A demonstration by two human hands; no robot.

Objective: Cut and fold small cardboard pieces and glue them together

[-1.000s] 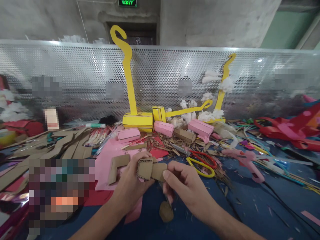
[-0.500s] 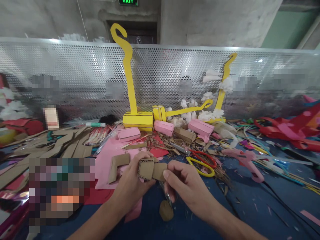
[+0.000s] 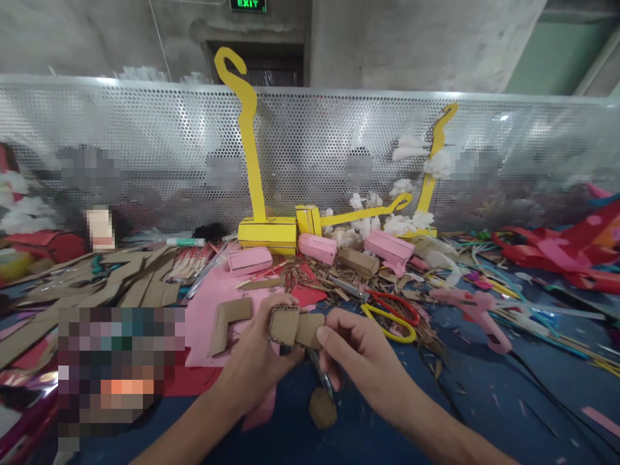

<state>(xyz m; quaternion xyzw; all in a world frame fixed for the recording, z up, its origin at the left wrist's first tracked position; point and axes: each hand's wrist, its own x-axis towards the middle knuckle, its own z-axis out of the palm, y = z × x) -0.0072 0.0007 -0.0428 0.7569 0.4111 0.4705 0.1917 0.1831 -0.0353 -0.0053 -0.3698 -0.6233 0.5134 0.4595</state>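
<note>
My left hand (image 3: pixel 254 349) is wrapped round a small brown cardboard box (image 3: pixel 284 324), whose ribbed cut edge shows on top. Between thumb and fingers, my right hand (image 3: pixel 356 352) pinches a flat cardboard piece (image 3: pixel 309 329) that meets the box's right side. A slim metallic tool (image 3: pixel 323 376) slants down beneath the right hand; whether the fingers touch it I cannot tell. Just below its tip lies a cut cardboard disc with straight-sided edges (image 3: pixel 322 408). Left of my hands, an L-shaped cardboard piece (image 3: pixel 225 320) rests on pink sheet material (image 3: pixel 203 336).
Scissors with red and yellow handles (image 3: pixel 390 323) lie beyond my right hand. A pink glue gun (image 3: pixel 477 313) with a black cord is farther right. Yellow hooked shapes (image 3: pixel 249 155) and pink boxes (image 3: pixel 249 259) stand before a perforated metal panel (image 3: pixel 310 129). Cardboard strips (image 3: pixel 111 274) pile up left.
Both hands stay almost in place. The flat cardboard piece and the box have shifted only very slightly against each other.
</note>
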